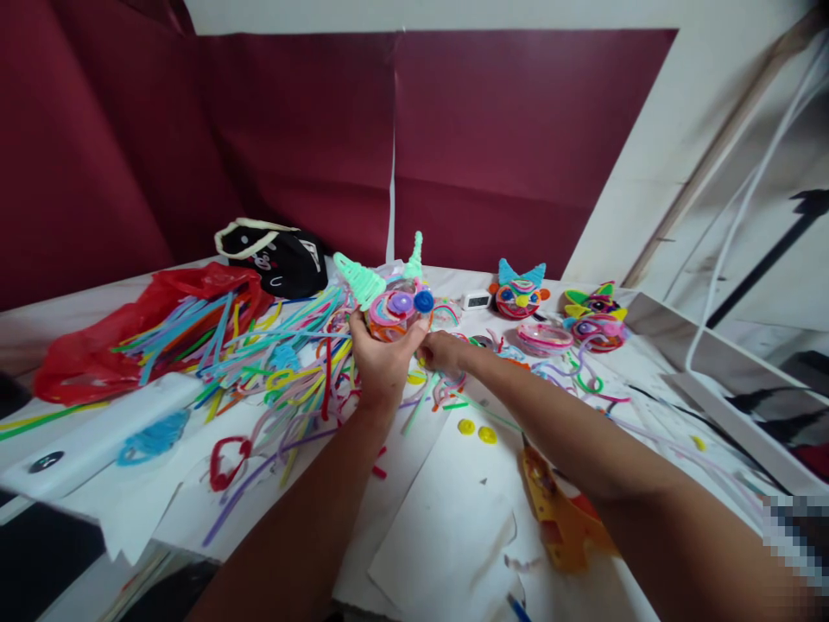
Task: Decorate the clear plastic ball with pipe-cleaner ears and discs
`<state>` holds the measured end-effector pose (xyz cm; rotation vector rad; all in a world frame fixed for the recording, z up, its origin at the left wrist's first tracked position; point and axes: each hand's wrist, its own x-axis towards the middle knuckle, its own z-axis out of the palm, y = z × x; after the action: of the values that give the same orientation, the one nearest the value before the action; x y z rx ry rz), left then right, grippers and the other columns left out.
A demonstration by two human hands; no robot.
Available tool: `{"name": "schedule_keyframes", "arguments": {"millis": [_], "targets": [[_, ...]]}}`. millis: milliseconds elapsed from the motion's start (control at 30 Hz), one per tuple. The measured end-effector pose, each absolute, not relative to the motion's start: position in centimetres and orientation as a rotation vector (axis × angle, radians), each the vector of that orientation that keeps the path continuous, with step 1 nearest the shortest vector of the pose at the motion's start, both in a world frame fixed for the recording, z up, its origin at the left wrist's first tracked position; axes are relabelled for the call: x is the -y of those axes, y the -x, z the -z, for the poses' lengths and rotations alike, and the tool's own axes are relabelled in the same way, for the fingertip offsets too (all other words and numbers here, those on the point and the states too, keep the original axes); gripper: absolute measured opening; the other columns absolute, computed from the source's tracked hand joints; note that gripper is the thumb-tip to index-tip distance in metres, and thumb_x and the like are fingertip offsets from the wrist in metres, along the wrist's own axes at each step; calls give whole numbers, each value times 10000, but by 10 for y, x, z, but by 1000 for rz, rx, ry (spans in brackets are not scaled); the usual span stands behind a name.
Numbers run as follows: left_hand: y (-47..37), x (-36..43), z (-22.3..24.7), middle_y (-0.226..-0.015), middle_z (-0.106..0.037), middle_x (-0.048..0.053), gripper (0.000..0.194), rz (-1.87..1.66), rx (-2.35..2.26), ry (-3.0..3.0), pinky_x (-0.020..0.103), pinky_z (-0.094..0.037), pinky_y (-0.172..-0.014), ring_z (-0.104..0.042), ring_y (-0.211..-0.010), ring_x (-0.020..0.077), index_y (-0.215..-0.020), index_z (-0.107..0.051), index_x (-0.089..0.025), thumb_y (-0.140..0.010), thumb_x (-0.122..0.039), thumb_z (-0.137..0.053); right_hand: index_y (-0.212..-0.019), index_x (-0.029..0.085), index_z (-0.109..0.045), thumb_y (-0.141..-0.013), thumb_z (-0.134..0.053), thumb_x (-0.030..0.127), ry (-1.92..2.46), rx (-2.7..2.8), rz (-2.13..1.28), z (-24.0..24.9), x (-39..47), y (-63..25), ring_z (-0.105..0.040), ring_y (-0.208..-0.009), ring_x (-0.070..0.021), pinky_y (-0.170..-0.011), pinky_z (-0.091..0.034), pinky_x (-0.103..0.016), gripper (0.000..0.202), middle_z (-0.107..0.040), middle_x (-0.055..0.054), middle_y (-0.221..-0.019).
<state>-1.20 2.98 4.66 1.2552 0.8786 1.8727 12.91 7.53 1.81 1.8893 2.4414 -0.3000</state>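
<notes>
Head view: at far left, a red bag [174, 294] is seen with pipe cleaners [217, 324] spilling from it across the desk [446, 518], and a black pouch [301, 268] is seen behind. Nearer the front edge, a blue woven piece [154, 436] and a red loop [226, 465] are laid out.

Right of the pile, a round toy [387, 324] is gripped by the left hand [381, 367], thumb on its near face and fingers about its left side. It is held up, its purple disc [400, 303] and blue disc [423, 301] set side by side. Its long axis is given by the two green ears: the left one is tilted outward, the right one nearly upright.

The right hand [444, 352] is placed just beside the toy's lower right, with its fingers curled; whether anything is pinched in them cannot be told. From that hand, the toy lies to the left and slightly up in the view. The left hand is the nearer, being in contact; the blue disc is on the right hand's side.

Two yellow discs [487, 434] are placed below the right forearm, and a glue gun [550, 510] is partly covered by it. Farther right, a blue-eared toy [518, 299], a pink ring [544, 339] and a yellow-eared toy [599, 331] are lined up towards the back.
</notes>
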Motion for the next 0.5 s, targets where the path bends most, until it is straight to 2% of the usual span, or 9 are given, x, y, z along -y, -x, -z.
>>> {"name": "schedule_keyframes", "arguments": {"millis": [200,500], "targets": [[11,-30,-47,-998,-688,46,501,-1880,-886,-1256,319,-553,-829,-685,-890,192,-942,-523,-186,-548,-242,-829,-1240,175,-584,-942,-609,355,-1896,-2477,281,-23,-71,-127,-628,-1065,-233,-886,-544,-440,349,-607,-86,-1252],[13,-29,-46,-976,-680,39,503,-1871,-915,-1295,331,-544,-827,-675,-852,186,-932,-520,-192,-547,-267,-834,-1182,158,-613,-937,-617,351,-1728,-2480,535,-19,-65,-113,-647,-1008,-220,-848,-560,-414,312,-637,-70,-1185]]}}
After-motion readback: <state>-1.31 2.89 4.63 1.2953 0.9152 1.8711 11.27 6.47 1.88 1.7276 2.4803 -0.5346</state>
